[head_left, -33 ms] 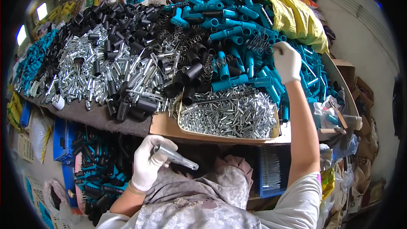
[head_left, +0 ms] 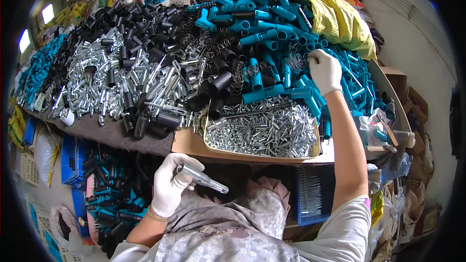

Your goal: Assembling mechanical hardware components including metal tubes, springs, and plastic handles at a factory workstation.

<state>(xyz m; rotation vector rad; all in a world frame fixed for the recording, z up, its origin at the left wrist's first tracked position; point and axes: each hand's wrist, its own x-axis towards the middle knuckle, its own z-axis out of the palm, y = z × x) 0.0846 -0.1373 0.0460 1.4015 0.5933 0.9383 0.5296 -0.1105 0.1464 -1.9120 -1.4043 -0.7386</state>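
Left hand (head_left: pixel 171 183) grips smooth metal tube (head_left: pixel 201 178); right hand (head_left: pixel 325 71) closed on coiled wire spring (head_left: pixel 294 61) atop teal plastic tubes (head_left: pixel 272 24).

The desk (head_left: pixel 111 133) is heaped nearly edge to edge: teal tubes (head_left: pixel 272 43) at one o'clock, black sleeves (head_left: pixel 145 24) at eleven, silver pins (head_left: pixel 97 82) at ten; a tray of screws (head_left: pixel 264 131) blocks centre; bare strip only at nine, along the near edge

The person wears white knitted work gloves on the left hand (head_left: pixel 170 184) and right hand (head_left: pixel 325 72), a thin band at the left wrist, and a light grey patterned short-sleeved top; both forearms are bare.
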